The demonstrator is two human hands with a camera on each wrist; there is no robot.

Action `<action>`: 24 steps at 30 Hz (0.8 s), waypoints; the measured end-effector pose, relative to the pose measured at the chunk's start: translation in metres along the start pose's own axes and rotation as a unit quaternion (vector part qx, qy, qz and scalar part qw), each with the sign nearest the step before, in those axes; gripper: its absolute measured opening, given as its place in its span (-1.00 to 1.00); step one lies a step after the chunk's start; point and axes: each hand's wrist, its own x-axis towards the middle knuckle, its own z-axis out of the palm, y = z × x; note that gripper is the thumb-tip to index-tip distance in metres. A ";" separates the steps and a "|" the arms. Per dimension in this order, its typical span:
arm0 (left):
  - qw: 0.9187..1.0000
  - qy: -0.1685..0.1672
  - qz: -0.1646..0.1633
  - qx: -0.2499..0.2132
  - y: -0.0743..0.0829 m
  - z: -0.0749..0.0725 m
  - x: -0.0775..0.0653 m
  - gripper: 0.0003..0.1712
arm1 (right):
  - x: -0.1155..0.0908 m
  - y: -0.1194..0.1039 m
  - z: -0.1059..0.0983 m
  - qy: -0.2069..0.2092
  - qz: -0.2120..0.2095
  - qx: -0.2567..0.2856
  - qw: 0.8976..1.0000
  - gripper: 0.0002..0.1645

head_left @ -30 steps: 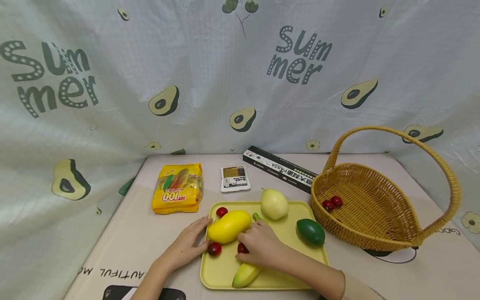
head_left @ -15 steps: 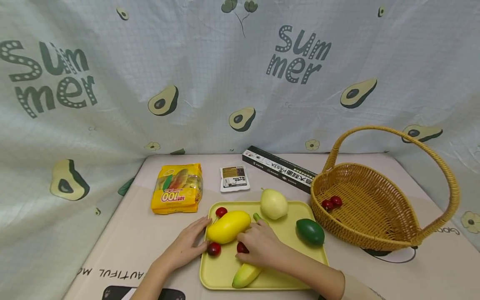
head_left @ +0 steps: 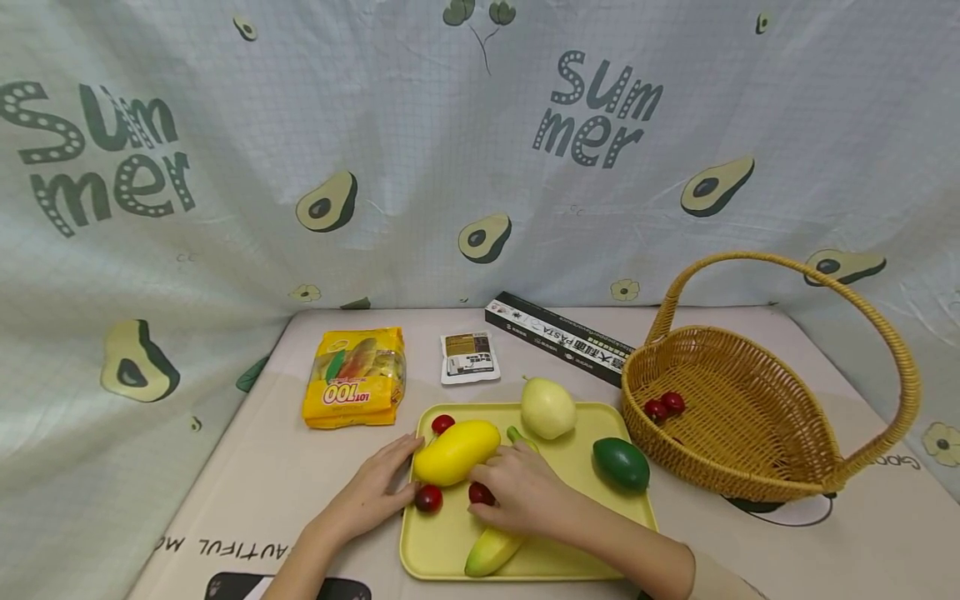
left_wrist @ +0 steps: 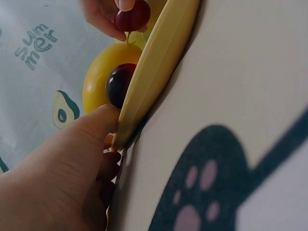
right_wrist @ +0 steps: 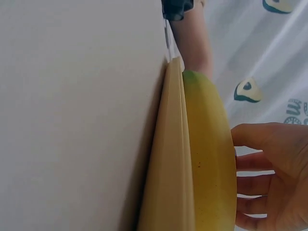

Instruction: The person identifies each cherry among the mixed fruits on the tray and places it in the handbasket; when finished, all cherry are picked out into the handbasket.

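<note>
Between the thumb and fingers of my right hand (head_left: 521, 492) a dark red cherry (head_left: 481, 494) is pinched low over the yellow tray (head_left: 442, 567); its stem shows in the left wrist view. A banana (head_left: 493, 552) lies under that hand, partly hidden. My left hand (head_left: 371, 492) rests at the tray's left rim with fingers extended, the thumb tip beside another cherry (head_left: 428, 498). A yellow mango (head_left: 456, 452) lies between both hands, with a third cherry (head_left: 443, 424) behind it. On the tray's right half are a pale pear (head_left: 548, 408) and a dark green oval fruit (head_left: 621, 464).
A wicker basket (head_left: 750, 479) with a tall handle stands right of the tray, two cherries (head_left: 672, 403) inside. Behind lie a yellow candy bag (head_left: 354, 379), a small white packet (head_left: 469, 357) and a long black pasta box (head_left: 562, 337). A printed curtain (head_left: 420, 125) hangs behind the table.
My right hand has shifted slightly left with the cherry, close to the mango. The left hand has stayed at the tray's rim.
</note>
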 end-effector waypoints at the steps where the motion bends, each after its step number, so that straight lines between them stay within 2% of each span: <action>1: 1.000 0.000 0.000 0.000 0.000 0.000 0.000 -0.32 | 0.000 0.000 -0.001 0.002 -0.002 0.000 1.000 -0.76; 20: 1.000 0.000 -0.004 0.002 0.001 0.000 0.000 -0.32 | -0.009 0.004 -0.019 0.069 -0.008 0.001 0.998 -0.76; 24: 1.000 0.002 0.000 0.004 0.000 0.000 0.000 -0.32 | -0.011 0.008 -0.023 0.095 -0.011 -0.003 0.995 -0.77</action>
